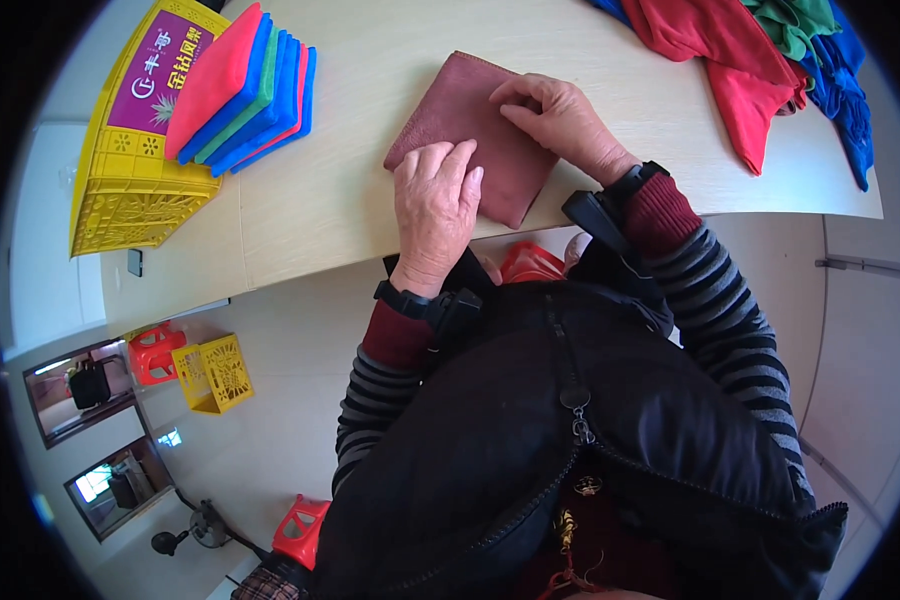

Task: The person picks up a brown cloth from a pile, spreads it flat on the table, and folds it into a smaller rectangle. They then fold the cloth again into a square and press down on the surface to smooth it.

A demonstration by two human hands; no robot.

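A dusty-red folded cloth (475, 125) lies flat on the pale table (355, 215), close to its near edge. My left hand (435, 205) rests on the cloth's left part, fingers loosely bent over it and nothing in them. Over the cloth's right side is my right hand (565, 125), its fingers curved and the thumb a little apart from them. It holds nothing that I can see. To the left sits a neat stack of folded cloths (245, 90) in red, blue and green.
A yellow plastic crate (120, 195) with a purple label stands at the table's left. Loose red, green and blue cloths (740, 90) lie heaped at the far right, hanging toward the edge. Another yellow crate (213, 375) and red stools (300, 530) are on the floor.
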